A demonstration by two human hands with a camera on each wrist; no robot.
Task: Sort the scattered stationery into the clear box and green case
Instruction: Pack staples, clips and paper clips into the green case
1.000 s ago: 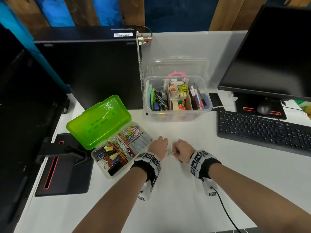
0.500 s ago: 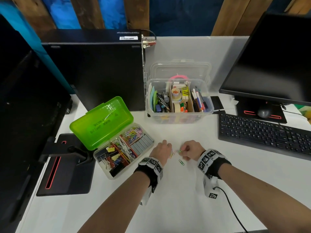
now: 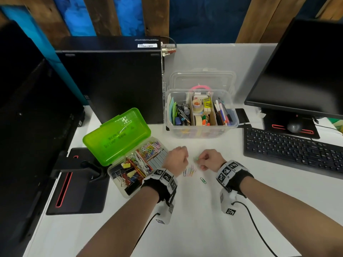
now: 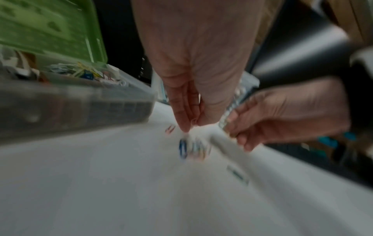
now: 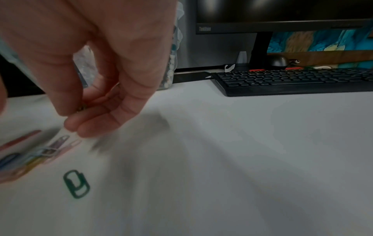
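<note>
A small pile of coloured paper clips point(image 3: 189, 170) lies on the white desk point(image 3: 185, 219) between my hands, blurred in the left wrist view point(image 4: 191, 148) and the right wrist view point(image 5: 40, 153). A single green clip point(image 3: 203, 180) point(image 5: 76, 183) lies just to its right. My right hand point(image 3: 201, 161) point(image 5: 80, 118) pinches a few clips above the desk. My left hand point(image 3: 182, 159) point(image 4: 187, 126) points its fingertips, pressed together, down at the pile; blur hides whether it holds a clip. The green case point(image 3: 118, 136) stands open at the left, the clear box point(image 3: 201, 130) behind.
A black keyboard point(image 3: 293, 151) and a monitor point(image 3: 300, 71) stand at the right. A black computer tower point(image 3: 115, 86) rises behind the case, and a second monitor's base point(image 3: 78, 182) sits at the left. The case tray point(image 3: 128, 193) holds clips and binder clips.
My hands have drawn slightly apart. A pile of coloured clips now lies on the desk between them, with the green clip beside it.
</note>
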